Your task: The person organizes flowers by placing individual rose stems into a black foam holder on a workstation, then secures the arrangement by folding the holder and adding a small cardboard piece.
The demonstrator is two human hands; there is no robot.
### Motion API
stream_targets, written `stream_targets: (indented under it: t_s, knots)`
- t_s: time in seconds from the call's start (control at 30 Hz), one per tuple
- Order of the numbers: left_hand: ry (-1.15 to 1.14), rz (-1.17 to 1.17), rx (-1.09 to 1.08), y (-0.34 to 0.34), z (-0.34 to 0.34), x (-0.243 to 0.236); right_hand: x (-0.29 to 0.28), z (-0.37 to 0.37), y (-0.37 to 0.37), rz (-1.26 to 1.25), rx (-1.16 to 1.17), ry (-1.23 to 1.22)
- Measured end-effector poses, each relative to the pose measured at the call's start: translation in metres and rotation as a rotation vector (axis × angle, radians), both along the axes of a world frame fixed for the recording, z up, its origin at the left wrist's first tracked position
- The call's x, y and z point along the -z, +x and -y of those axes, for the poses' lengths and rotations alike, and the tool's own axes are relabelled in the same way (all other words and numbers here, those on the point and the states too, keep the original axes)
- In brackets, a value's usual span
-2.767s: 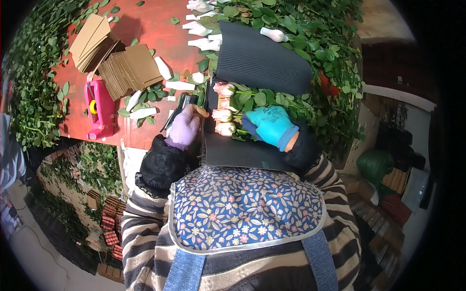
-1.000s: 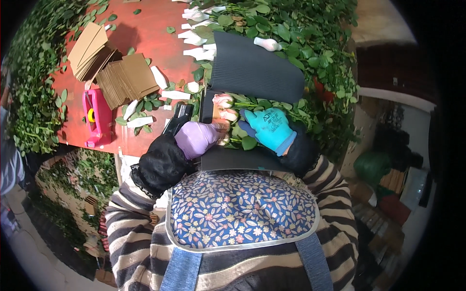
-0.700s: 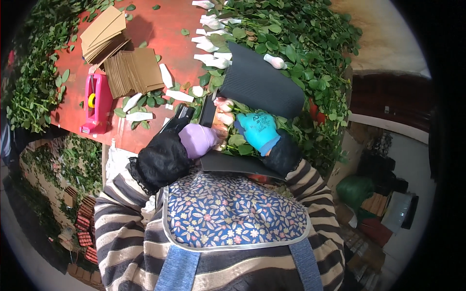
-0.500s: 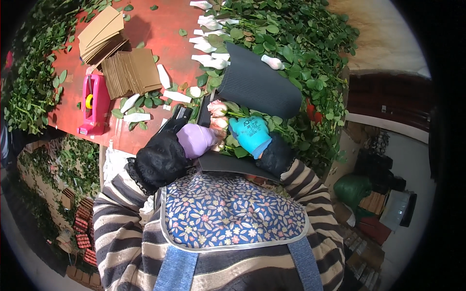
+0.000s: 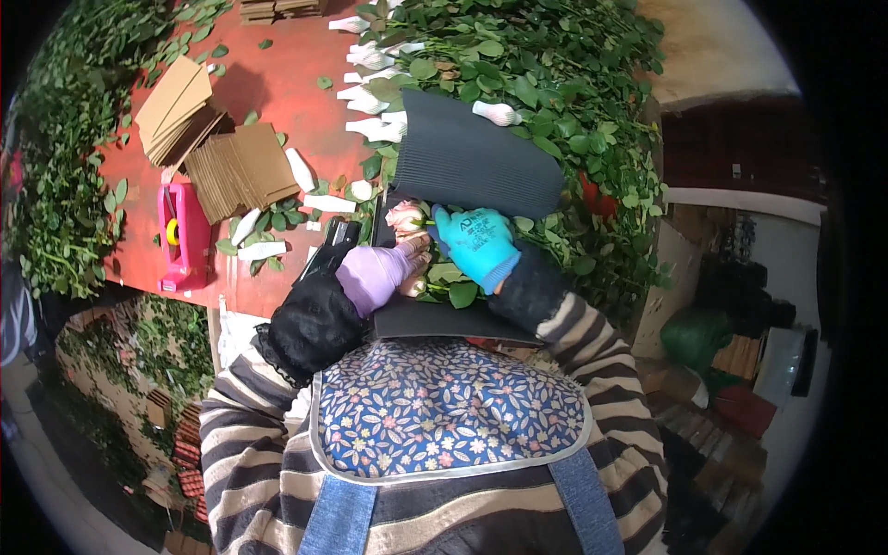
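My left hand (image 5: 379, 276), in a lilac glove, has its bare fingers pressed round the pink rose heads (image 5: 404, 216) lying in a dark ribbed wrap (image 5: 444, 320). My right hand (image 5: 474, 245), in a cyan glove, grips the roses just right of the heads, with its fingertips partly hidden. A black stapler (image 5: 342, 234) lies beside my left hand, partly hidden by the sleeve. Another dark ribbed sheet (image 5: 476, 148) lies above the roses.
Piles of rose stems and leaves (image 5: 555, 65) line the red table (image 5: 277, 92). At left are cardboard pieces (image 5: 240, 166), a pink tape dispenser (image 5: 185, 240) and loose white foam nets (image 5: 298, 169). Several netted buds (image 5: 368, 57) lie along the far middle.
My left hand moved from the stapler rightward onto the rose heads. My right hand has moved up and left along the roses, now close beside my left. The view has shifted slightly.
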State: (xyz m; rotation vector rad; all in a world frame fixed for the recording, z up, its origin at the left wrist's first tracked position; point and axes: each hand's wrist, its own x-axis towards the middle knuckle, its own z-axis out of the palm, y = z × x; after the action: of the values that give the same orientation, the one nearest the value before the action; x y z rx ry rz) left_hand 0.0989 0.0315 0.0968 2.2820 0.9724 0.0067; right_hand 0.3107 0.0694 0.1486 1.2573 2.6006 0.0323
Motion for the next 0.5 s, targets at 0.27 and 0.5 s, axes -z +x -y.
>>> stream_targets:
  t_s: [0.27,0.5]
  knots:
    - [-0.141,-0.046,-0.075,-0.004,-0.004,-0.023,-0.059,0.018,0.028,-0.382,0.011,-0.291]
    - [-0.077,0.266,-0.015,-0.009,-0.007,-0.01,-0.05,0.005,0.029,-0.523,0.151,-0.359]
